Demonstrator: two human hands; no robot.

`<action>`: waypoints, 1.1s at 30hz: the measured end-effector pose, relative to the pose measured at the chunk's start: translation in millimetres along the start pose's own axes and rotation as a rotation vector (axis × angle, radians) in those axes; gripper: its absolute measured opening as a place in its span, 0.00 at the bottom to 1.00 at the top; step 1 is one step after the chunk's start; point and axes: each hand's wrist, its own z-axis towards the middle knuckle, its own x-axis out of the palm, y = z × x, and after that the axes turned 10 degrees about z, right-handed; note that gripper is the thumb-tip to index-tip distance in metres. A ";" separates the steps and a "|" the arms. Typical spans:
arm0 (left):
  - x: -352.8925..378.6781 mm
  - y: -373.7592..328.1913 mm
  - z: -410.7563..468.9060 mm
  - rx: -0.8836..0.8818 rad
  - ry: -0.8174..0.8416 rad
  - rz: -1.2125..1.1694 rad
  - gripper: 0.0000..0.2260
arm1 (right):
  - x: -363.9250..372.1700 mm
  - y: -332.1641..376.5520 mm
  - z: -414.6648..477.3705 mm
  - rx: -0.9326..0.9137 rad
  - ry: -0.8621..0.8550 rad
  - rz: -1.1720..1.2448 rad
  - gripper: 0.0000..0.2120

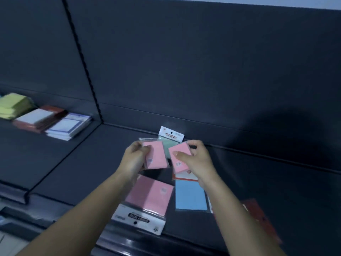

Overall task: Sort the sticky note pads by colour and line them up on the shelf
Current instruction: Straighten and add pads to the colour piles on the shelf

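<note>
Above dark shelf, hands close together, each tight round a pink pad.

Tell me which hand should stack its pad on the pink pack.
Left, probably: the left hand, holding its pink pad, is right by the pink pack; the right hand is nearer the blue pad.

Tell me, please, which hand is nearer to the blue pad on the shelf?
Right. The right hand is just behind the blue pad, its wrist over the pad's corner; the left hand is farther left, behind the large pink pack.
</note>
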 end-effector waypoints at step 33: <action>-549.7 -11.6 -10.3 0.054 -0.431 -0.065 0.19 | 560.6 9.5 -97.1 0.159 0.560 0.193 0.19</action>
